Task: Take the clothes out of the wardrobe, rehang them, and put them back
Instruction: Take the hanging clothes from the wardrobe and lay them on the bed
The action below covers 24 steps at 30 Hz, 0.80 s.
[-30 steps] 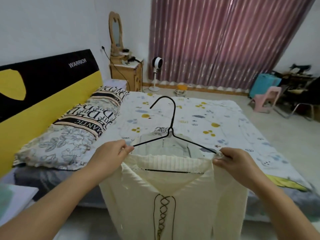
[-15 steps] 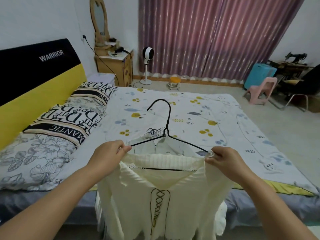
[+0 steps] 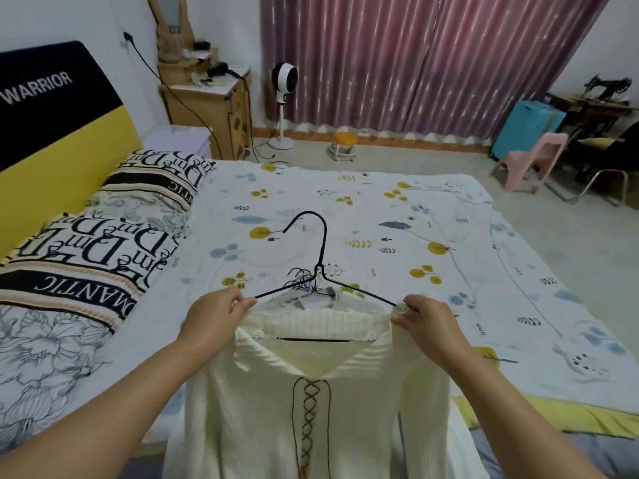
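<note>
Head view: the cream top (image 3: 311,402) hangs near, over the bed's (image 3: 380,216) near edge, on a black wire hanger (image 3: 321,271) whose long axis runs left-right. The left hand (image 3: 212,314) and right hand (image 3: 427,314) each pinch a shoulder end, equally close.

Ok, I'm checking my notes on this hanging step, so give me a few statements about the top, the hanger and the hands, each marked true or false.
1. Both hands grip the cream top at its shoulders: the left hand on one side, the right hand on the other. True.
2. The hanger is white plastic. False: it is thin black wire.
3. The cream top has dark criss-cross lacing down its front. True.
4. The hanger's hook is caught on a wardrobe rail. False: the hook is free, above the bed.
5. The curtains are yellow. False: they are purplish pink.
</note>
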Available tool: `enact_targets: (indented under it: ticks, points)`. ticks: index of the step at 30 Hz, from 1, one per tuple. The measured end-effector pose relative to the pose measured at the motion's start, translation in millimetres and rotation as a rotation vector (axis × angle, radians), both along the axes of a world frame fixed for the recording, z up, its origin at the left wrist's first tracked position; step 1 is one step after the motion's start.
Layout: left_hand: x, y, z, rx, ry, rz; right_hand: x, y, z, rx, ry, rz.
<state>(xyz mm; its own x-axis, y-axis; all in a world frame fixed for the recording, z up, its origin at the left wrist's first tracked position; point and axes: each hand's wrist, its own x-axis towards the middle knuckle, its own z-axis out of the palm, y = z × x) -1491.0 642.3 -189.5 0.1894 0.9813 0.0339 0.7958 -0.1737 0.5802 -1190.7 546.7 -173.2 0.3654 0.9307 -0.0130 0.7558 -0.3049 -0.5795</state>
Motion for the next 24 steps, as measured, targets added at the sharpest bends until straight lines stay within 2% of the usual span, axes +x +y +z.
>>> enact_targets:
  ticks: [5, 7, 15, 20, 22, 24]
  points:
    - [21, 55, -36, -0.006, 0.026, 0.070, 25, 71, -43, -0.003, 0.009, 0.038]
    - [32, 75, -57, -0.020, 0.091, 0.114, 33, 102, -62, -0.012, 0.024, 0.060]
    - [71, 108, -155, -0.217, 0.311, 0.205, 53, 200, -165, -0.131, 0.125, 0.145]
    - [87, 114, -206, -0.364, 0.409, 0.230, 59, 233, -220, -0.231, 0.165, 0.132]
    - [88, 121, -225, -0.438, 0.426, 0.182, 57, 238, -238, -0.258, 0.124, 0.142]
    - [88, 129, -240, -0.515, 0.453, 0.133, 51, 240, -253, -0.215, -0.033, 0.159]
